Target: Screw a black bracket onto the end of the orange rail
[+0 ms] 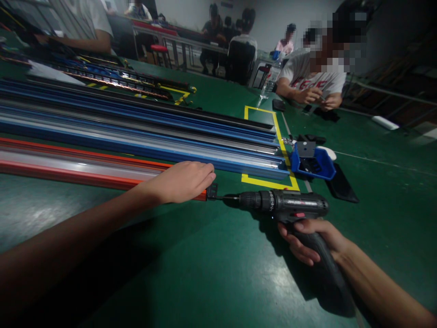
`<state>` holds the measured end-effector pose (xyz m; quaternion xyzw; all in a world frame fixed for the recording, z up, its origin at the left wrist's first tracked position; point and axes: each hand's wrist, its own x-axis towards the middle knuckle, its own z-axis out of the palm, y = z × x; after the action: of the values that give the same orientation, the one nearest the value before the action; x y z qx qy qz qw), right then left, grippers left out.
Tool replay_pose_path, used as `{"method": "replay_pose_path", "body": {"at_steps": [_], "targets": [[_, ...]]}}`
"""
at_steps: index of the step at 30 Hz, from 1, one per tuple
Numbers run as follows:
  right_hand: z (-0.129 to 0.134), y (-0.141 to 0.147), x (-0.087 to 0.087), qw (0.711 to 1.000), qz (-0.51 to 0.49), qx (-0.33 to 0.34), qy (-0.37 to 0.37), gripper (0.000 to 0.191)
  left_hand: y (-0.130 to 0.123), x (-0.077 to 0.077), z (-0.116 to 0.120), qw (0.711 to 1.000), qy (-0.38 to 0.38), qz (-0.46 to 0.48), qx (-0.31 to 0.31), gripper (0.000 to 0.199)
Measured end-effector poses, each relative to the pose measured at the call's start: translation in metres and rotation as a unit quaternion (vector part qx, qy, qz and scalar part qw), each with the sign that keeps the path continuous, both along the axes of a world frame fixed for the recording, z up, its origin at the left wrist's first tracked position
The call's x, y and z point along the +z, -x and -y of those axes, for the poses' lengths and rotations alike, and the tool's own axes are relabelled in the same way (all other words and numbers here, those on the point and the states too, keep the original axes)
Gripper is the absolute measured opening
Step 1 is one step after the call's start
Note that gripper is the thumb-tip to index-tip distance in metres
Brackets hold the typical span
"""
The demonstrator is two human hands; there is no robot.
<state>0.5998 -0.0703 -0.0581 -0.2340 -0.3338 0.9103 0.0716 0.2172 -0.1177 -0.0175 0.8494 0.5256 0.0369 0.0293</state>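
A green table (191, 278) carries my work, with blue and black rails (143, 130) stretched across its far left side. On the near side of them lies the task's long piece, a red rail (78, 165), running from the left edge to its right end under my hand. It looks like coated metal: stiff, probably light for its length, and smooth enough to slide or roll on the tabletop. I judge the best hold to be across both side walls, close to the right end.

To the right, lined up with that end, is a black drill (297, 203), likely the heaviest thing I handle here, its weight best carried by the handle. My right hand (326, 234) wraps that handle, fingers curled around it; whether one presses the trigger I cannot tell. My left hand (186, 181) lies palm down over the rail's right end, fingers close together and bent; its underside is hidden, so I cannot tell whether it pinches or only presses.

Beside those fingertips sits a small black end piece (212, 191), seemingly hard plastic that could crack under force. Smallest is the thin drill bit (228, 197), pointing left at it, rigid but apt to slip; its tip is too small to read.
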Motion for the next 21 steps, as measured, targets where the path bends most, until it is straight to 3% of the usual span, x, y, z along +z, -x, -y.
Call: {"method": "replay_pose_path", "body": {"at_steps": [21], "targets": [[-0.0004, 0.0003, -0.003, 1.0, -0.014, 0.013, -0.023, 0.029, -0.0007, 0.0007, 0.0007, 1.0, -0.002, 0.004, 0.001, 0.042]]}}
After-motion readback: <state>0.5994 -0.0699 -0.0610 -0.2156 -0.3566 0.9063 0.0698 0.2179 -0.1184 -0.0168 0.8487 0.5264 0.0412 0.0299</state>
